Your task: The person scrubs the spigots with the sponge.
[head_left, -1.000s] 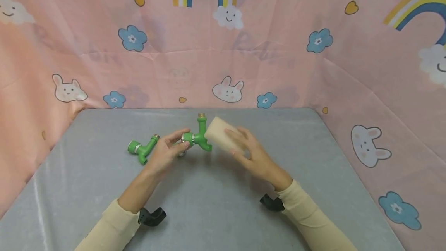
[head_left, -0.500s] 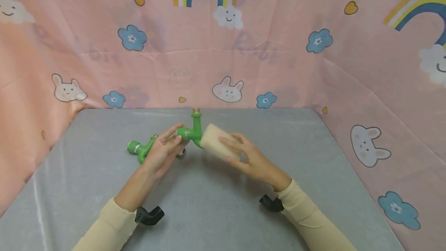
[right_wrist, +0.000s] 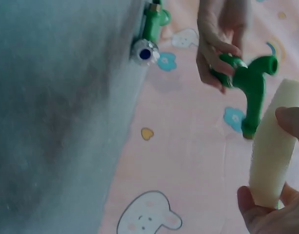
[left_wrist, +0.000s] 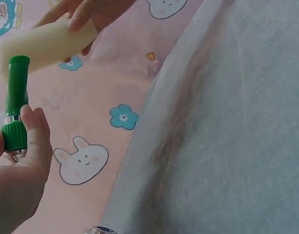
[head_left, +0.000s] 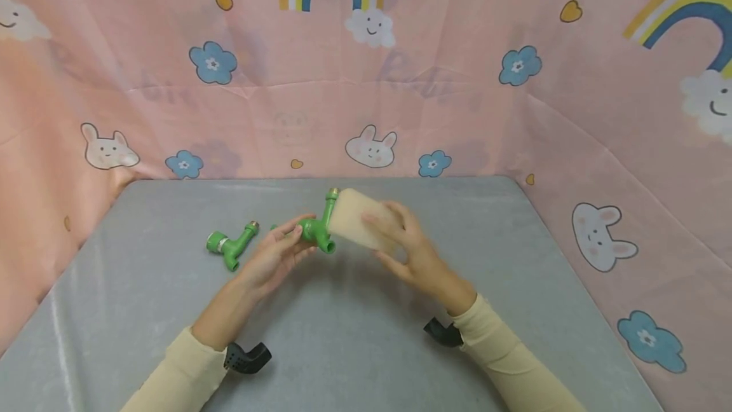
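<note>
My left hand (head_left: pixel 274 256) grips a green faucet (head_left: pixel 316 231) by its knob end, above the grey table. The faucet's inlet with a brass end points up and its spout faces toward me. My right hand (head_left: pixel 420 253) pinches a cream sponge (head_left: pixel 357 218) between thumb and fingers. In the head view the sponge overlaps the faucet's right side; in the right wrist view the sponge (right_wrist: pixel 273 151) is close beside the faucet (right_wrist: pixel 251 87). A second green faucet (head_left: pixel 229 247) lies on the table to the left. A third faucet (right_wrist: pixel 151 29) is mostly hidden behind my left hand in the head view.
The grey cloth-covered table (head_left: pixel 354 348) meets a pink patterned curtain (head_left: pixel 320 113) at its back and sides. Black curved pieces (head_left: pixel 248 358) stick out from both wrists beside the cream sleeves (head_left: pixel 177 367).
My left hand has tilted and turned the faucet: it rose a little, then came down with its spout facing me. The sponge has shifted slightly left along the faucet's side, then up.
</note>
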The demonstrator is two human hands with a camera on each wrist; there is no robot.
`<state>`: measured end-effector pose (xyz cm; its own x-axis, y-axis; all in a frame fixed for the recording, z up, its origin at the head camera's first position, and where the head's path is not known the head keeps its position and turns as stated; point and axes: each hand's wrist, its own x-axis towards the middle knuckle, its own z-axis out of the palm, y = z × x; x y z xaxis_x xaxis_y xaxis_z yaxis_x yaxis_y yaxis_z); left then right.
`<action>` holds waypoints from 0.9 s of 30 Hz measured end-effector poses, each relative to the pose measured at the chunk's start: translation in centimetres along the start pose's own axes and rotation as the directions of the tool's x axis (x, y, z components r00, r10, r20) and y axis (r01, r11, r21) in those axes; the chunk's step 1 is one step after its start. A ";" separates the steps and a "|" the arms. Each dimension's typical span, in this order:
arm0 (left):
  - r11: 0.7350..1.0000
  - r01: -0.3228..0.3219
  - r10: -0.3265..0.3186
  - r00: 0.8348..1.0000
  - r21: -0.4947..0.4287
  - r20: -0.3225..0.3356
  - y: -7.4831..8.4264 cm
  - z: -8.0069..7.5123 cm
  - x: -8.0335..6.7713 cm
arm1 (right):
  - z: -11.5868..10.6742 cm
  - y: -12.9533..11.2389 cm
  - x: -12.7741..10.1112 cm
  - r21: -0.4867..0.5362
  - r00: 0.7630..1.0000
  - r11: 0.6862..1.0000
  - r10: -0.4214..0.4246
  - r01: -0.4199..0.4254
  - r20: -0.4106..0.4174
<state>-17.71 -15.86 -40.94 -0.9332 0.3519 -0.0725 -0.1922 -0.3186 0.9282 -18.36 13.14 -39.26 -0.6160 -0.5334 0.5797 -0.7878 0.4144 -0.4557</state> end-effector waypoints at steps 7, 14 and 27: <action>1.000 0.005 -0.005 0.999 0.018 0.036 -0.3 0.3 0.1 | 0.8 0.0 0.0 -0.156 0.998 0.986 -0.056 0.054 -0.009; 0.976 -0.023 0.021 1.000 0.216 0.009 -0.2 0.4 -0.3 | 0.3 1.2 -0.3 -0.191 0.996 0.980 0.043 -0.058 -0.080; 0.752 -0.169 0.245 0.969 0.637 -0.032 -0.4 1.4 -0.5 | 0.6 0.7 -0.2 -0.194 0.996 0.978 0.075 -0.081 -0.039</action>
<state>-16.70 -14.70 -40.78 -0.9612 0.2345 0.1455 0.2064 0.2610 0.9430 -18.81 13.08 -40.13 -0.6729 -0.4716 0.5699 -0.7208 0.5913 -0.3618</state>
